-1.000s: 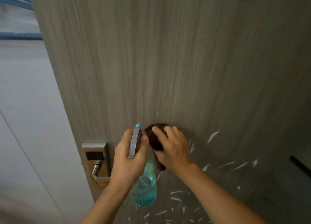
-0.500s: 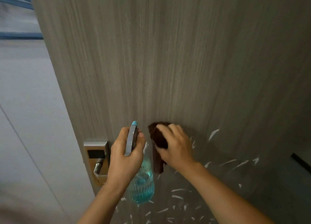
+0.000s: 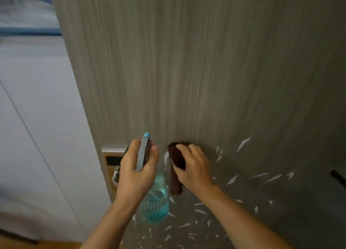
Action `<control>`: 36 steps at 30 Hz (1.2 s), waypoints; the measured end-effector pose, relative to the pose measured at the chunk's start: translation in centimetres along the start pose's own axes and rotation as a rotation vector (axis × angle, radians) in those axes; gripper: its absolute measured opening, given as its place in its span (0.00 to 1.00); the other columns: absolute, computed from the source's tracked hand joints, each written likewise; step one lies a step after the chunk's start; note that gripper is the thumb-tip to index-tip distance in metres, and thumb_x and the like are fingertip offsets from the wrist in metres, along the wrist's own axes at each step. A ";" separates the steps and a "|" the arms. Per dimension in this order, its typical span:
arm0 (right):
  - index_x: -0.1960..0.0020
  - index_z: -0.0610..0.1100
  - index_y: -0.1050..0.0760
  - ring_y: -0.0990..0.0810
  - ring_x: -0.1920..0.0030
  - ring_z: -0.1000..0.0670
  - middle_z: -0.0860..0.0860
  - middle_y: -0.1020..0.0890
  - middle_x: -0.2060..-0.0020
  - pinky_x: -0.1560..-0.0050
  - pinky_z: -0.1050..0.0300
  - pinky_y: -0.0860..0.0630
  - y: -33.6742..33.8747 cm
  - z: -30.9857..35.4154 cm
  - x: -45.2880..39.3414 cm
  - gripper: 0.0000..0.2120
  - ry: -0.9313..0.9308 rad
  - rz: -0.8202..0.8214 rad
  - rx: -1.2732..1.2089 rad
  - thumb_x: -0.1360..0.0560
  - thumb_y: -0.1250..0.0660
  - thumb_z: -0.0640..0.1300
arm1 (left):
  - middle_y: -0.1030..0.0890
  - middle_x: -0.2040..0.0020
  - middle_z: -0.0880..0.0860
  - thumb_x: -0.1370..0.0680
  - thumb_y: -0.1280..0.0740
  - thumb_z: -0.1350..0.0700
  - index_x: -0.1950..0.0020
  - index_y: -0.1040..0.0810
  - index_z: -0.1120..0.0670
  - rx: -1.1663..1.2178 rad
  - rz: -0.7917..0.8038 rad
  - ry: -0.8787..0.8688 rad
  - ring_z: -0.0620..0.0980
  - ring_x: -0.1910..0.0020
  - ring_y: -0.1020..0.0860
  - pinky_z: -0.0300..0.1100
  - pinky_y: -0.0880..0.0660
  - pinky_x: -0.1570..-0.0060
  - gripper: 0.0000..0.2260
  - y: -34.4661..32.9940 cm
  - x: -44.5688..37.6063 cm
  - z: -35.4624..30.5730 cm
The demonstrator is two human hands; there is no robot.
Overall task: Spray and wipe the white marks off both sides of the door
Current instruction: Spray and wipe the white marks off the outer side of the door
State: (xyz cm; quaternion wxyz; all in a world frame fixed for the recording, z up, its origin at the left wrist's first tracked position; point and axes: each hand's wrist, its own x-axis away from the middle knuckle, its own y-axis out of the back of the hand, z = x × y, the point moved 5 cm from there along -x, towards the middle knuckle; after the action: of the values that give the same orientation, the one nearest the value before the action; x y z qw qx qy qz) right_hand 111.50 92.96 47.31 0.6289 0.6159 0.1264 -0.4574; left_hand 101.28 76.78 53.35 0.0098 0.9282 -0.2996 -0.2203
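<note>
A grey wood-grain door (image 3: pixel 196 61) fills the view. Several white marks (image 3: pixel 232 179) streak its lower half, to the right of and below my hands. My left hand (image 3: pixel 136 170) grips a clear spray bottle (image 3: pixel 154 202) with blue liquid by its grey trigger head, the blue nozzle pointing up at the door. My right hand (image 3: pixel 194 168) holds a dark brown cloth (image 3: pixel 176 166) and presses it against the door, just right of the bottle. One white smear shows at the cloth's left edge.
A metal lock plate with a lever handle (image 3: pixel 112 166) sits at the door's left edge, partly behind my left hand. A pale wall (image 3: pixel 33 136) lies to the left. A dark fitting (image 3: pixel 338 177) shows at the right edge.
My right hand with the cloth has shifted slightly right and down on the door. My left hand with the bottle has stayed beside it. The view has drifted a little.
</note>
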 end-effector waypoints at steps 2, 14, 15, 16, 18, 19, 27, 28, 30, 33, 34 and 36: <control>0.35 0.43 0.22 0.23 0.50 0.43 0.47 0.22 0.49 0.54 0.50 0.22 2.4 0.3 -1.3 0.23 -0.031 -0.165 -0.040 0.27 0.22 0.48 | 0.21 0.60 0.49 0.17 0.32 0.53 0.51 0.23 0.50 -0.003 0.005 0.018 0.53 0.61 0.21 0.42 0.22 0.65 0.04 0.2 0.4 0.1; 0.40 0.50 0.22 0.22 0.46 0.54 0.53 0.21 0.47 0.47 0.68 0.26 2.4 -0.3 -1.4 0.17 -0.257 -0.019 -0.379 0.25 0.24 0.54 | 0.21 0.60 0.48 0.17 0.31 0.56 0.52 0.22 0.52 -0.006 0.018 -0.004 0.49 0.63 0.22 0.37 0.24 0.67 0.04 -0.4 1.8 -0.1; 0.42 0.51 0.23 0.21 0.48 0.56 0.55 0.21 0.49 0.49 0.71 0.28 2.9 -0.4 -1.3 0.16 -0.319 -0.054 -0.433 0.25 0.25 0.54 | 0.21 0.60 0.47 0.17 0.31 0.56 0.52 0.22 0.52 -0.006 0.041 -0.005 0.48 0.63 0.21 0.36 0.24 0.66 0.04 -0.5 2.1 0.0; 0.44 0.52 0.24 0.21 0.49 0.58 0.55 0.20 0.50 0.51 0.72 0.28 3.5 -0.5 -1.2 0.15 -0.380 -0.086 -0.475 0.26 0.24 0.55 | 0.20 0.59 0.47 0.17 0.31 0.56 0.51 0.22 0.52 0.002 0.074 -0.001 0.47 0.61 0.20 0.37 0.22 0.65 0.04 -0.6 2.4 0.0; 0.46 0.53 0.25 0.20 0.51 0.60 0.56 0.19 0.51 0.55 0.72 0.28 4.6 -0.6 -1.2 0.15 -0.506 -0.141 -0.551 0.26 0.23 0.54 | 0.19 0.58 0.48 0.17 0.31 0.54 0.50 0.21 0.51 0.044 0.159 0.021 0.51 0.59 0.18 0.46 0.18 0.62 0.03 -1.1 3.1 0.3; 0.47 0.53 0.26 0.20 0.52 0.61 0.56 0.19 0.52 0.57 0.73 0.28 5.2 -0.4 -1.1 0.15 -0.559 -0.169 -0.588 0.27 0.22 0.52 | 0.18 0.57 0.49 0.18 0.31 0.53 0.50 0.20 0.50 0.069 0.195 0.041 0.53 0.58 0.18 0.53 0.18 0.59 0.02 -1.4 3.5 0.6; 0.47 0.51 0.28 0.15 0.54 0.56 0.51 0.17 0.52 0.57 0.59 0.19 8.8 1.8 0.9 0.18 -0.791 -0.179 -0.787 0.27 0.20 0.47 | 0.17 0.53 0.45 0.17 0.31 0.55 0.44 0.20 0.49 0.172 0.263 0.023 0.49 0.54 0.17 0.51 0.17 0.55 0.03 -3.4 4.8 0.6; 0.46 0.48 0.28 0.15 0.54 0.56 0.50 0.16 0.52 0.58 0.61 0.19 9.2 2.1 1.3 0.18 -0.827 -0.164 -0.832 0.27 0.20 0.45 | 0.18 0.54 0.45 0.17 0.32 0.56 0.44 0.21 0.50 0.178 0.250 0.009 0.48 0.54 0.17 0.45 0.18 0.56 0.03 -3.5 4.7 0.5; 0.45 0.45 0.27 0.13 0.54 0.54 0.48 0.15 0.53 0.57 0.60 0.18 9.7 2.6 2.1 0.19 -0.876 -0.102 -0.928 0.28 0.20 0.42 | 0.19 0.54 0.45 0.16 0.32 0.57 0.44 0.21 0.51 0.196 0.237 0.003 0.47 0.54 0.18 0.39 0.21 0.56 0.02 -3.9 4.6 0.5; 0.44 0.45 0.26 0.13 0.52 0.53 0.52 0.14 0.55 0.56 0.56 0.16 10.6 2.7 3.0 0.21 -0.847 0.044 -0.912 0.30 0.19 0.44 | 0.20 0.57 0.47 0.17 0.32 0.58 0.46 0.22 0.54 0.199 0.222 -0.001 0.48 0.59 0.21 0.35 0.25 0.60 0.01 -4.6 4.5 0.4; 0.44 0.46 0.26 0.13 0.52 0.53 0.55 0.14 0.54 0.54 0.54 0.16 10.8 2.3 3.2 0.22 -0.835 0.093 -0.876 0.30 0.18 0.45 | 0.20 0.57 0.48 0.17 0.32 0.58 0.45 0.22 0.54 0.194 0.219 -0.004 0.48 0.59 0.21 0.34 0.25 0.61 0.01 -4.9 4.6 0.2; 0.43 0.48 0.27 0.14 0.50 0.51 0.56 0.15 0.53 0.50 0.47 0.15 11.5 1.2 3.5 0.24 -0.825 0.170 -0.839 0.31 0.18 0.49 | 0.20 0.58 0.48 0.17 0.32 0.58 0.46 0.22 0.54 0.176 0.216 -0.021 0.48 0.61 0.21 0.35 0.25 0.62 0.01 -5.8 4.8 -0.2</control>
State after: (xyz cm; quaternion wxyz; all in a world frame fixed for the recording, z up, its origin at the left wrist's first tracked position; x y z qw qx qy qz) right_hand 121.33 88.36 52.57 0.8503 0.0941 -0.0081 -0.5178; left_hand 108.03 78.83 50.75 -0.0512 0.8855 -0.4160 -0.2005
